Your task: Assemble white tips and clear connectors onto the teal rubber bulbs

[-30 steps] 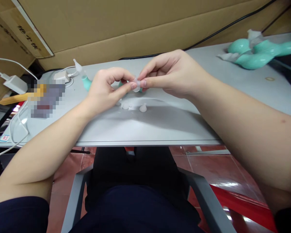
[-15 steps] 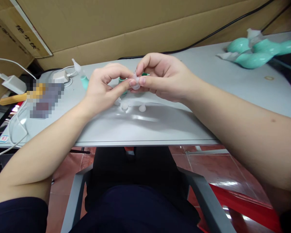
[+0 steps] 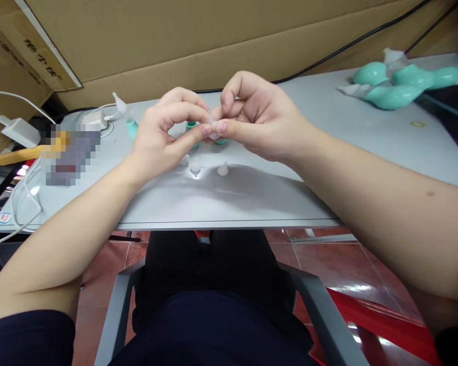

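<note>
Over the grey table, my left hand pinches a small translucent plastic piece between thumb and fingertips. My right hand meets it from the other side, its thumb pressed to the same piece and its index finger curled above. Fingers cover much of the piece, so its full shape is hidden. Just below lie a small white cone-shaped tip and a small round translucent part. Behind the fingers, a green bulb part with an open top is partly visible.
A green bulb with a clear nozzle stands at the left, near white chargers and cables. Several green bulbs lie at the back right beside a dark object. A cardboard wall closes off the back.
My right index finger has lifted and curled away from the piece, while its thumb stays on it. My left hand keeps its pinch almost unmoved. The view has shifted slightly.
</note>
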A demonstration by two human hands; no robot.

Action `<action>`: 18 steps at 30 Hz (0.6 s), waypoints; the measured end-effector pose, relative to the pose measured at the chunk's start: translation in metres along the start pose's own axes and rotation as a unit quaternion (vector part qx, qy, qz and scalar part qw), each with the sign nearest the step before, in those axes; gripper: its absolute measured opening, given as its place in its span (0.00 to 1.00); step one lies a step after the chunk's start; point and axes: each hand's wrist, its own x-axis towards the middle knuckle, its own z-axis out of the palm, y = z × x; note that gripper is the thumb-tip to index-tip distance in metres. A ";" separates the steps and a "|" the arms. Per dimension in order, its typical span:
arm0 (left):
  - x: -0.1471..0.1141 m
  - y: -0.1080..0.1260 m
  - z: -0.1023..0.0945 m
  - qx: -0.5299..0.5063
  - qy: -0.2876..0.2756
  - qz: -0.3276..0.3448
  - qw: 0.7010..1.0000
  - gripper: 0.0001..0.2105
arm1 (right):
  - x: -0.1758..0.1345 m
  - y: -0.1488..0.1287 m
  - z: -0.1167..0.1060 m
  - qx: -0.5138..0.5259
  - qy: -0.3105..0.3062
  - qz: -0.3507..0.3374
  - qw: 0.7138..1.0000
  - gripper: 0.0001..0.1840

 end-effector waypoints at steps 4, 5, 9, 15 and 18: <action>0.001 0.003 0.002 -0.018 -0.002 0.000 1.000 0.29 | -0.001 -0.001 -0.001 -0.042 0.010 -0.007 0.999 0.37; 0.002 0.003 0.003 -0.050 0.014 0.016 0.999 0.30 | -0.001 -0.002 -0.002 -0.038 0.012 -0.004 0.999 0.36; 0.004 0.002 0.002 -0.109 0.023 0.036 0.993 0.28 | -0.001 -0.004 -0.006 -0.007 -0.011 0.018 1.000 0.33; 0.006 0.015 -0.004 -0.032 -0.009 -0.015 0.999 0.10 | -0.005 -0.008 -0.001 -0.049 -0.027 0.019 0.998 0.34; 0.008 0.022 -0.003 -0.007 -0.007 -0.032 0.999 0.10 | -0.007 -0.010 0.008 -0.088 0.001 0.001 0.996 0.30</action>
